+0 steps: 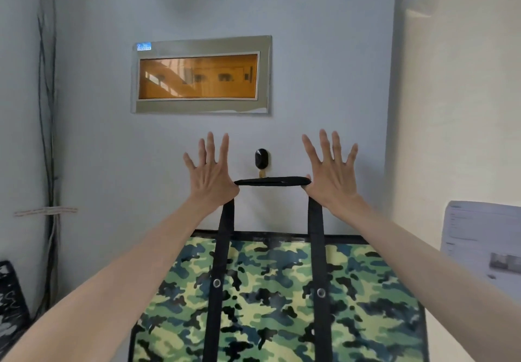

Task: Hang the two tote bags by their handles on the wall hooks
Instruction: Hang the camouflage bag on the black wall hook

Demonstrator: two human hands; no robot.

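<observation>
Step in hand: first bag. Camouflage tote bag (270, 291) handle (272, 181) stretched across thumbs of left hand (210, 175) and right hand (329, 174), fingers splayed, nothing clenched, just below black wall hook (261, 159). Next, by judgement: raise handle above hook, lower onto it, slip thumbs out.

light: soft daylight, upper right | glare: window blown out | edges: warped

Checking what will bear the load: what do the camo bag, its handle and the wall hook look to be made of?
The camo bag looks like coated woven plastic: glossy sheen, stiff flat panel. The handle seems matte black webbing, fixed by metal rivets. The wall hook has a shiny black cap, likely plastic, over a brass-coloured prong; its metal is uncertain.
</observation>
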